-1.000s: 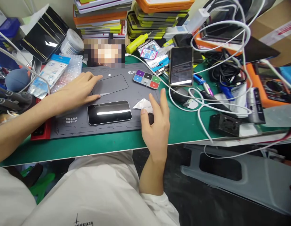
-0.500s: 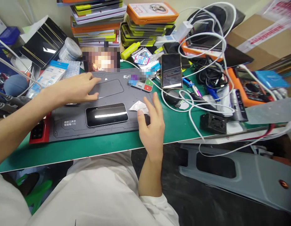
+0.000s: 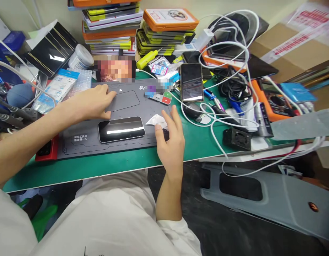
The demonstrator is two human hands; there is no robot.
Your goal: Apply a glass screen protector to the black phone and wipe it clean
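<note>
Phone (image 3: 121, 129) lies screen-up on grey mat (image 3: 151, 108), btwn the hands. R. hand (image 3: 170, 144) by white paper (image 3: 153, 120), grip open, thumb & fingers apart. L. hand (image 3: 97, 102) at mat, fingers bent; from my spot can't tell if grip's holding anything.

White characters (image 3: 79, 136) reading 武校工具 above a less legible line (image 3: 80, 139), on a dark-grey rectangular work mat (image 3: 151, 110), stylised white character (image 3: 141, 88) like 武 near its far edge, blurred unreadable red print (image 3: 283, 49) on pale tape (image 3: 271, 57) across a brown cardboard box (image 3: 292, 65)
</note>
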